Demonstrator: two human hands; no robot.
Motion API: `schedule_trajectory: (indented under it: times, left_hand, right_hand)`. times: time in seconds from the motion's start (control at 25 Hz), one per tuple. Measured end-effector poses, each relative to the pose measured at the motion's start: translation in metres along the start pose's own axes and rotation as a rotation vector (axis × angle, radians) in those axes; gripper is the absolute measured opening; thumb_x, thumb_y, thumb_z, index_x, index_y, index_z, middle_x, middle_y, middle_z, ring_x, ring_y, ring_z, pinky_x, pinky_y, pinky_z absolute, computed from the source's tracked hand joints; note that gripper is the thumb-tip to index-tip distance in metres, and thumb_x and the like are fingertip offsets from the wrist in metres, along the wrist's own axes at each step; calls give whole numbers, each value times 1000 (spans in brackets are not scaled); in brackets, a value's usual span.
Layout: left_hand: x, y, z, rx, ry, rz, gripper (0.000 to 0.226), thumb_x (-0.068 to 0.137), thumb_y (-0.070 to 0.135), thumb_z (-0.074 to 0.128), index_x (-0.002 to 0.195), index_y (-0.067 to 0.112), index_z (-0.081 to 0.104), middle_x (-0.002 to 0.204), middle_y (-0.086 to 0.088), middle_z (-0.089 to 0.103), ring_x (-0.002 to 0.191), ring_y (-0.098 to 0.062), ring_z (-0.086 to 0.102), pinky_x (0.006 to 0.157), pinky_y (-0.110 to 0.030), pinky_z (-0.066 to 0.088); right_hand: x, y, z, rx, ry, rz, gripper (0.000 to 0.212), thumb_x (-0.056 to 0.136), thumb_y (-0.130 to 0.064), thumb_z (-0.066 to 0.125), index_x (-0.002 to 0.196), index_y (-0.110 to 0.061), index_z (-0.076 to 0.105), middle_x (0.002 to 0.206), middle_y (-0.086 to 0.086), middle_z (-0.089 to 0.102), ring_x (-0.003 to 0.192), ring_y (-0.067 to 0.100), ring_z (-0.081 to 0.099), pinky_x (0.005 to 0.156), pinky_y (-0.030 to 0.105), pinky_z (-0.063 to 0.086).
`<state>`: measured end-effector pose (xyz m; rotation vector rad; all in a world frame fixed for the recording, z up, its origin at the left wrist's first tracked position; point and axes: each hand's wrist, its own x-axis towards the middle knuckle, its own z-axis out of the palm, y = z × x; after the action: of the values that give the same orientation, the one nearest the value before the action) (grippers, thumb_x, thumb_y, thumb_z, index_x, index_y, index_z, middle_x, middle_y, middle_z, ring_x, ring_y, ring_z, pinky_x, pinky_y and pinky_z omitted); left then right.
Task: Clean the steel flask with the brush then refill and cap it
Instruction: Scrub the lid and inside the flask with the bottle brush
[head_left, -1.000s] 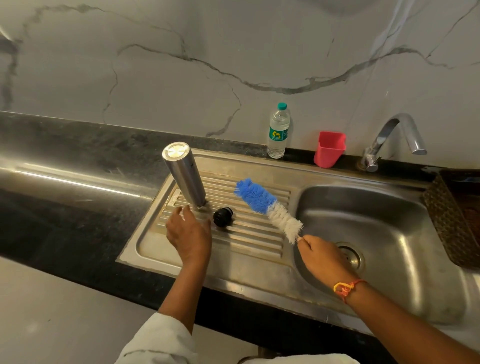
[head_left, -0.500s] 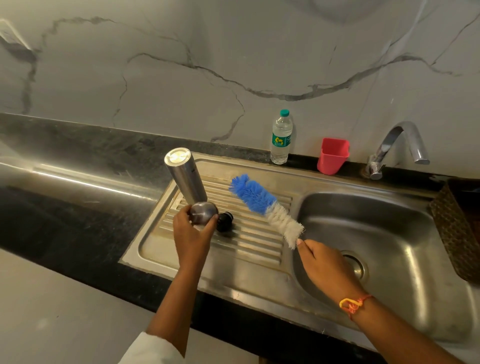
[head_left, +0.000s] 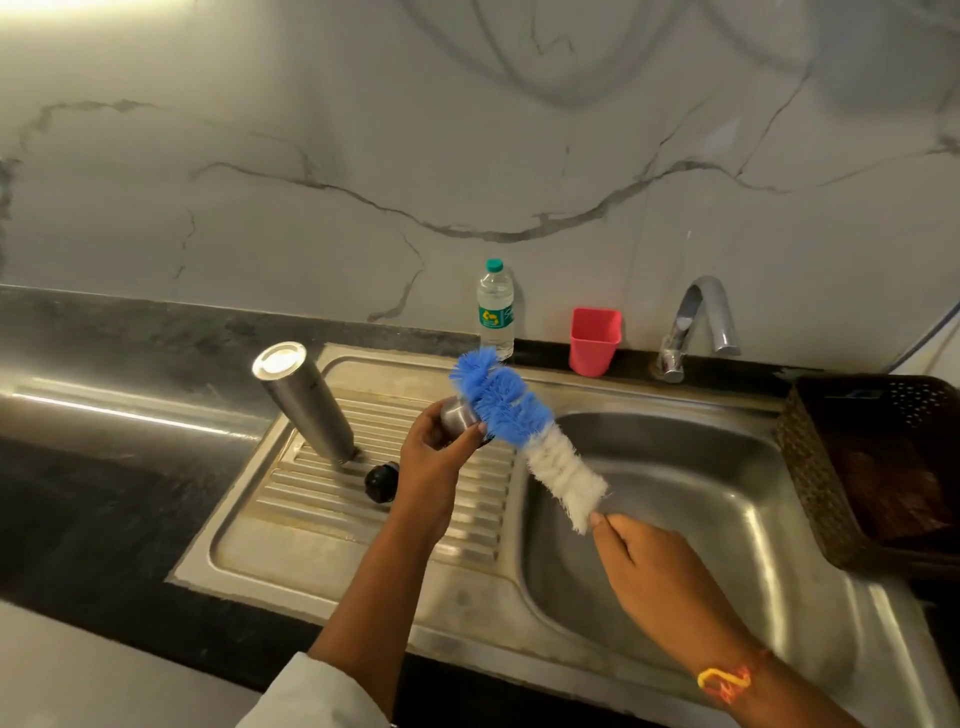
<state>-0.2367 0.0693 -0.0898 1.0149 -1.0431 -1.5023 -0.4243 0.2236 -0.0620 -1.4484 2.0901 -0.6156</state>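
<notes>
Flask (head_left: 306, 405) inverted, left of left hand (head_left: 431, 467) gripping steel cap (head_left: 457, 414), right hand (head_left: 649, 566) gripping brush (head_left: 532, 439)

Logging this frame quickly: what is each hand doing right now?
Left hand: holding the steel cap.
Right hand: holding the brush.

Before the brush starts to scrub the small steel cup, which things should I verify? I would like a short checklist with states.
1. Left hand grips the steel cup: ok.
2. Right hand holds the brush by its handle end: ok.
3. Brush touches the cup: cannot tell; its blue bristles overlap it in view.
4. Steel flask stands clear on the drainboard: ok.
5. Black stopper lies out of the way: ok.
6. Water runs from the tap: not ok, none visible.
</notes>
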Motion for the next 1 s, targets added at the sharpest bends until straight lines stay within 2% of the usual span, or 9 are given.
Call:
schedule_trajectory:
  times: [0.2,0.32,0.44,0.56,0.68,0.76,0.84,0.92,1.0]
  left_hand:
    - [-18,-12,45,26,-232,-30,43,94,5,70,136,8,60,127,-14,71,121,-30,67,101,-40,55]
    - [-13,-5,50,-130,-144,-114,48,92,15,70,136,6,56,131,-16,67,123,-31,66,103,-49,54]
    - [-11,-2,62,-260,-18,-194,45,91,29,67,128,7,54,128,-18,67,114,-30,70,99,-53,56]
    - [-27,-12,89,-276,-48,-242,53,91,47,56,131,12,58,124,-15,68,110,-30,65,103,-51,49]
    - [-33,-18,103,-256,-65,-294,61,92,57,45,134,15,60,117,-11,73,110,-30,64,101,-49,46]
    - [-28,-12,100,-288,-49,-316,51,100,50,46,130,13,64,116,-10,74,108,-25,67,99,-44,50]
    - [-23,-5,93,-346,-35,-311,28,105,27,50,115,9,69,106,-10,74,97,-22,70,88,-37,57]
    - [-22,-2,88,-404,-43,-316,21,99,14,51,106,6,69,101,-11,72,91,-21,69,81,-35,56]
    - [-25,-3,84,-414,-84,-306,23,89,12,61,110,4,64,106,-14,69,95,-23,67,86,-37,55]
  right_hand:
    - [18,7,-17,36,32,4,49,100,-48,37,64,-16,44,55,-1,49,60,21,52,61,42,44]
    - [9,18,-19,75,7,27,49,102,-45,38,64,-15,45,54,-2,48,53,13,48,57,38,41]
    - [-2,24,-20,113,-23,52,49,102,-44,40,64,-13,45,51,-3,46,49,10,42,54,33,37]
    - [14,10,-25,101,14,26,48,102,-46,38,66,-15,48,57,-3,52,58,15,51,61,38,42]
    - [24,-3,-29,96,40,-24,46,103,-43,39,66,-17,47,59,-1,52,65,24,53,61,38,39]
    - [17,3,-28,99,30,-6,47,103,-43,39,64,-18,46,58,-1,51,63,22,51,60,38,36]
    - [4,14,-25,100,8,17,48,103,-43,39,62,-18,43,54,-2,48,57,17,48,59,39,36]
    - [-5,21,-24,120,-23,37,48,103,-40,40,61,-19,41,52,-1,46,52,14,43,58,38,36]
    - [-4,20,-25,125,-19,36,48,103,-40,40,60,-20,41,53,-2,47,53,14,44,58,37,37]
